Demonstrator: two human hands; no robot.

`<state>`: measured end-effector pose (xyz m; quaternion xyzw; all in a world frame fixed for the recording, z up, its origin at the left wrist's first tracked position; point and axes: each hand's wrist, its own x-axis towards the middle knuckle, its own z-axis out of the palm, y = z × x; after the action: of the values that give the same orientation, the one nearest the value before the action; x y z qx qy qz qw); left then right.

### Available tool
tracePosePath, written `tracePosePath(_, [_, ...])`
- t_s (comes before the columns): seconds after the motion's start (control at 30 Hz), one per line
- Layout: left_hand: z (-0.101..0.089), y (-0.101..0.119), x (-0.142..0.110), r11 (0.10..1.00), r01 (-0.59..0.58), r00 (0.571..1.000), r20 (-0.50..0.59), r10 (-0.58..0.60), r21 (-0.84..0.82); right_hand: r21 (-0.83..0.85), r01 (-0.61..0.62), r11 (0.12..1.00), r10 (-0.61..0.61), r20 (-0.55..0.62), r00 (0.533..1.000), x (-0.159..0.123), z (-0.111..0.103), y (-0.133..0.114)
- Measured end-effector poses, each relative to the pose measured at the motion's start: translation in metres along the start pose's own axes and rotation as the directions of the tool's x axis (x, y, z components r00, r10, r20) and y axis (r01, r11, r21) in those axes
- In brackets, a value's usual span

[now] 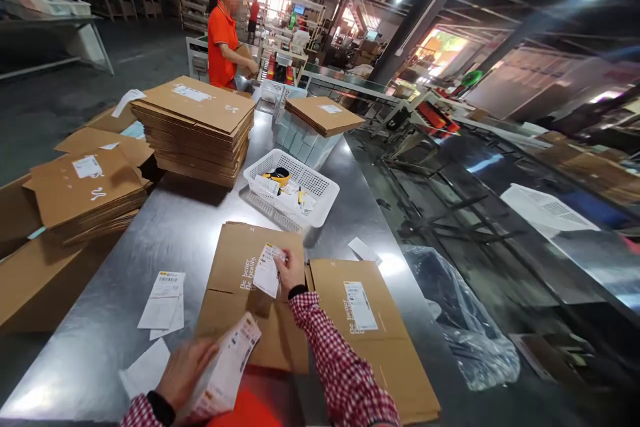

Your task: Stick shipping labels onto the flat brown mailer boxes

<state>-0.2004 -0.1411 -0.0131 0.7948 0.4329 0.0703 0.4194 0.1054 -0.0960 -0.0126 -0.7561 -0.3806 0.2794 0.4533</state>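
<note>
Between the thumb and fingers of my right hand (291,272) is a printed shipping label (267,270), held over a flat cardboard box (220,310) with white lettering. My left hand (187,368) is slightly blurred and grips a stack of shipping labels (227,363) low in front of me. To the right, a second flattened box (395,353) has a label (360,305) lying on its face. On the metal table left of the first box are more paper slips (163,301), and a blank-looking sheet (146,368) lies beside my left hand.
A white plastic basket (325,197) with tape and small tools stands ahead. Tall stacks of flattened cardboard (195,113) rise at the back left, above an open carton (30,280). Further back is a blue-grey crate (300,140). A person in orange (221,47) stands beyond the table.
</note>
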Motion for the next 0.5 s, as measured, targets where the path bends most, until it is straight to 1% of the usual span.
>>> tracePosePath(0.07, [0.010, -0.008, -0.001, 0.999, -0.045, 0.999, -0.009, 0.045, 0.010, -0.074, 0.019, 0.997, -0.013, 0.081, 0.997, 0.022, 0.002, 0.004])
tracePosePath(0.13, [0.023, -0.014, 0.002, 0.996, -0.089, 0.995, -0.032, 0.090, 0.028, -0.159, 0.043, 0.986, -0.019, 0.145, 0.989, 0.033, 0.006, 0.007])
tracePosePath(0.23, [0.040, -0.025, 0.006, 0.992, -0.115, 0.989, -0.088, 0.119, 0.053, -0.282, 0.082, 0.956, -0.025, 0.200, 0.979, 0.034, 0.010, 0.011])
tracePosePath(0.3, [0.047, -0.031, 0.008, 0.991, -0.122, 0.986, -0.104, 0.127, 0.049, -0.347, 0.096, 0.933, -0.023, 0.209, 0.978, 0.030, 0.009, 0.012])
tracePosePath(0.37, [0.049, -0.035, 0.010, 0.992, -0.122, 0.988, -0.096, 0.124, 0.032, -0.479, 0.081, 0.874, -0.009, 0.151, 0.989, 0.023, 0.013, 0.012])
tracePosePath(0.4, [0.048, -0.035, 0.011, 0.993, -0.118, 0.989, -0.085, 0.120, 0.025, -0.559, 0.079, 0.825, -0.013, 0.121, 0.993, 0.019, 0.017, 0.012])
tracePosePath(0.43, [0.046, -0.034, 0.012, 0.994, -0.112, 0.991, -0.072, 0.113, 0.020, -0.631, 0.106, 0.768, -0.036, 0.123, 0.992, 0.015, 0.023, 0.012])
tracePosePath(0.47, [0.043, -0.033, 0.012, 0.994, -0.105, 0.993, -0.060, 0.105, 0.015, -0.681, 0.170, 0.713, -0.076, 0.166, 0.983, 0.012, 0.030, 0.012])
tracePosePath(0.5, [0.040, -0.030, 0.013, 0.995, -0.097, 0.994, -0.050, 0.098, 0.008, -0.696, 0.258, 0.670, -0.120, 0.242, 0.963, 0.010, 0.037, 0.013])
